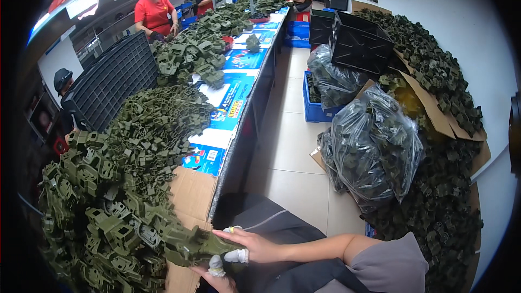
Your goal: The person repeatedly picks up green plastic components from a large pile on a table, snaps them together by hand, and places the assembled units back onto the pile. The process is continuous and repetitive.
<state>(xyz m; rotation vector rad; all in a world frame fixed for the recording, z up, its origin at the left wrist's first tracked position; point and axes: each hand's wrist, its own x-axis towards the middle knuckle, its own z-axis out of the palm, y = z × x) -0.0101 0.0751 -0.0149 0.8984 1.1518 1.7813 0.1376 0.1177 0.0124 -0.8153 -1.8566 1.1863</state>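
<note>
Evidently, the piece in hand is an olive-green, moulded plastic part with a long, hollowed body (pixel 203 245), held low over the table's near edge, its far end overlapping the heap in view; whether it touches there, I cannot tell. The right hand (pixel 263 247) grasps its near end along the upper side, fingers extended and white-capped thumb bent over the part. The left hand (pixel 218 280) supports it from the lower side, its white-capped tip against the edge; the remaining left fingers are hidden.

Good handling here probably means gripping the solid body rather than thin projections, with light, even pressure from both sides. Lifting the far end slightly clear of its neighbours would likely prevent snagging, and tilting the part towards the light should make its recesses easier to read.

Just beyond lies a tangled heap of olive-green plastic parts (pixel 116 228), close enough to catch a loose edge. The flat brown cardboard sheet (pixel 192 192) beside it seems the steadier place to rest the part. Farther up the table stands a black plastic lattice crate (pixel 116 78); across the aisle sits a bulging clear plastic bag (pixel 374 149).
</note>
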